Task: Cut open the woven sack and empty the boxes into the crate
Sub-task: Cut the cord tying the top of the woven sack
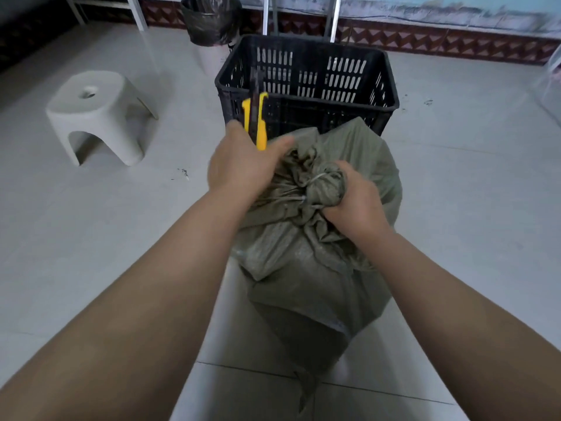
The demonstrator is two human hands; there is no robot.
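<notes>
A grey-green woven sack [303,284] stands on the tiled floor in front of me, its neck bunched and tied with a pale cord [315,179]. My right hand [355,205] is closed around the bunched neck just right of the tie. My left hand [243,164] grips a yellow utility knife [258,120], blade end pointing up and away, just left of the sack's top. Behind the sack sits a black slotted plastic crate [306,83], which looks empty. No boxes are visible; the sack hides its contents.
A white plastic stool [97,113] stands to the left on the floor. A bin lined with a black bag [212,19] sits behind the crate by the wall, next to metal legs [334,16]. Small bits of debris [182,174] lie on the tiles.
</notes>
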